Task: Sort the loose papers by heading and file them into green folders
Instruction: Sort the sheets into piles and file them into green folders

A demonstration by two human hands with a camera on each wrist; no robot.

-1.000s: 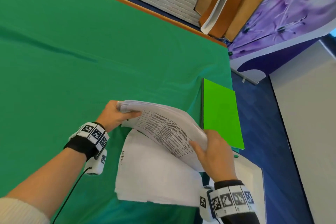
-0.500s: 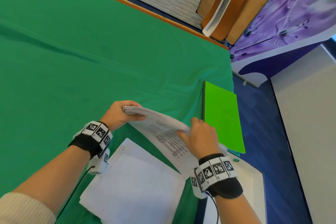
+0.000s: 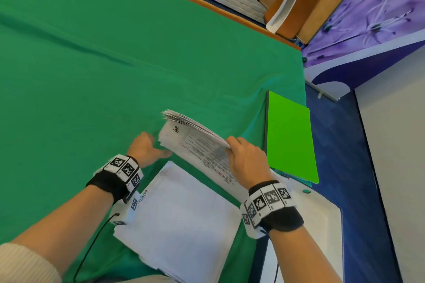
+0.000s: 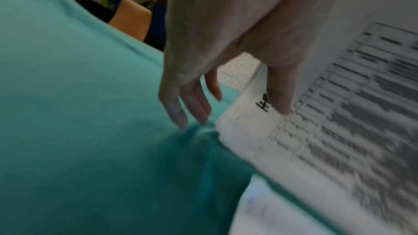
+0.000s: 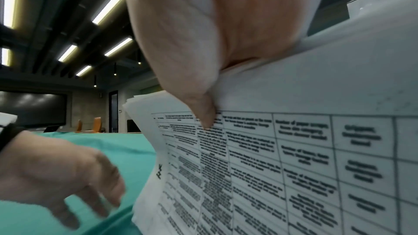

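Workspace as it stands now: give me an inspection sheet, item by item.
Surface: green cloth over the table, creased.
Job's things: printed stack, tilted; white pile flat near the person; green folder shut at the right edge.
Clutter: white device with a green button.
Grippers: right hand grips the printed stack; left hand open, fingers on the cloth, thumb on the printed stack.
Cables: black lead from the left wristband.
Surroundings: blue floor, purple flower banner.
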